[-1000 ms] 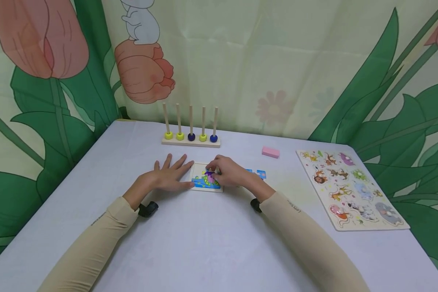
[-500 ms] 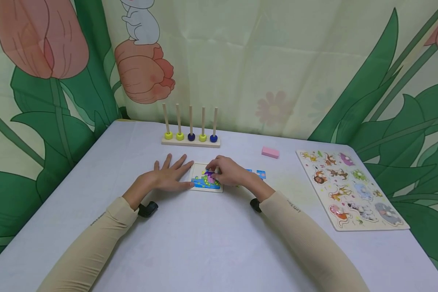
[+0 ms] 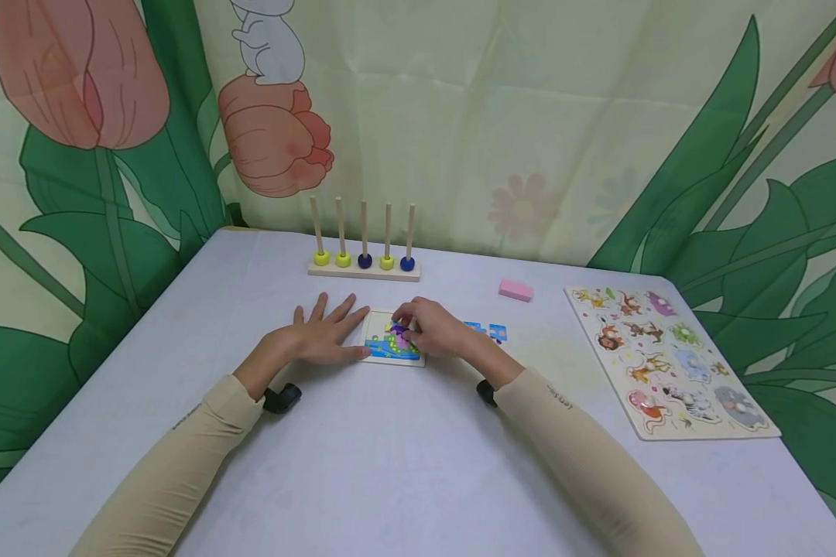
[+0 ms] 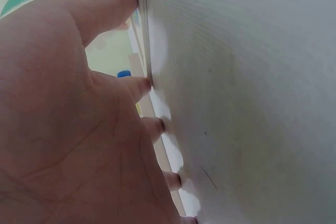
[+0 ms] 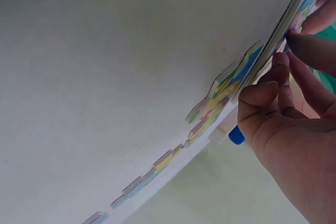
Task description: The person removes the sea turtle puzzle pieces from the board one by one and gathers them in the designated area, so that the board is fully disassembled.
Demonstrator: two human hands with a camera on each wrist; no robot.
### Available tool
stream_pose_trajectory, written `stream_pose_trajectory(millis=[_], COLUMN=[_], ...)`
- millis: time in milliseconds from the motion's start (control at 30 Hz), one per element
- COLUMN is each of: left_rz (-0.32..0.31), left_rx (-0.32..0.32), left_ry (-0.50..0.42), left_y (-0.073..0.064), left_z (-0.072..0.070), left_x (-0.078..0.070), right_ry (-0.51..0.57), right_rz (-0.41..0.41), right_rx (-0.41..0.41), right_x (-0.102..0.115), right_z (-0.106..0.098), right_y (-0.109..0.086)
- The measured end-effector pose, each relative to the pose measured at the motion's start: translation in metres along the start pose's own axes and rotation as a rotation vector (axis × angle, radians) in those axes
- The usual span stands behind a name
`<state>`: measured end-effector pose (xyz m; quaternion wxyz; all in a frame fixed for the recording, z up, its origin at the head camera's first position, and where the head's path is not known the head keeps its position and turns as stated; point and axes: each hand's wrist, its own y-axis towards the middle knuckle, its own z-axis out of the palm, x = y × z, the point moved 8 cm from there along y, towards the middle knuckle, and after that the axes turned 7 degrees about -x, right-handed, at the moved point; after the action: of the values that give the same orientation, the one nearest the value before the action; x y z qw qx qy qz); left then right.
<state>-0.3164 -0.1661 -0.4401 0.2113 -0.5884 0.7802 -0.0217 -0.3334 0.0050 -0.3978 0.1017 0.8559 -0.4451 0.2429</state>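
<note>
A small jigsaw puzzle board (image 3: 390,360) with a pale frame and a blue, green and purple picture lies mid-table. My left hand (image 3: 323,340) is spread flat at its left side, thumb and index finger touching the frame; in the left wrist view the thumb meets the board's edge (image 4: 143,19). Over the board's right part, my right hand (image 3: 440,329) pinches a purple puzzle piece (image 3: 399,330) between thumb and fingers. The fingers cover most of that piece. Loose puzzle pieces (image 3: 498,333) lie right of the board, partly behind the right wrist; several pieces (image 5: 220,87) show in the right wrist view.
A wooden peg stand (image 3: 365,272) with yellow and dark blue beads stands behind the hands. A pink block (image 3: 516,291) lies to the back right. Farther right is a large animal knob puzzle (image 3: 669,363). A printed curtain (image 3: 446,139) hangs behind the table.
Hardly anything differs. The right hand's fingers stay at the same spot on the board with only tiny shifts, and the left hand holds still.
</note>
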Motion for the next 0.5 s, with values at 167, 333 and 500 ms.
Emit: stream_pose_trajectory(millis=[167,333,500], left_rz=[0.007,0.0,-0.006], left_rx=[0.0,0.001,0.005], left_ry=[0.0,0.001,0.005], left_y=[-0.005,0.0025,0.0022], left_z=[-0.0031,0.0021,0.0008], left_x=[-0.0036,0.0035,0.0025], right_ry=[-0.011,-0.017,-0.026], right_rz=[-0.015,-0.029,-0.026], right_rx=[-0.008,-0.017,-0.024], right_x=[0.0009,0.0029,0.0028], right_z=[0.0015,0.0015,-0.001], right_y=[-0.0004,-0.0019,-0.0038])
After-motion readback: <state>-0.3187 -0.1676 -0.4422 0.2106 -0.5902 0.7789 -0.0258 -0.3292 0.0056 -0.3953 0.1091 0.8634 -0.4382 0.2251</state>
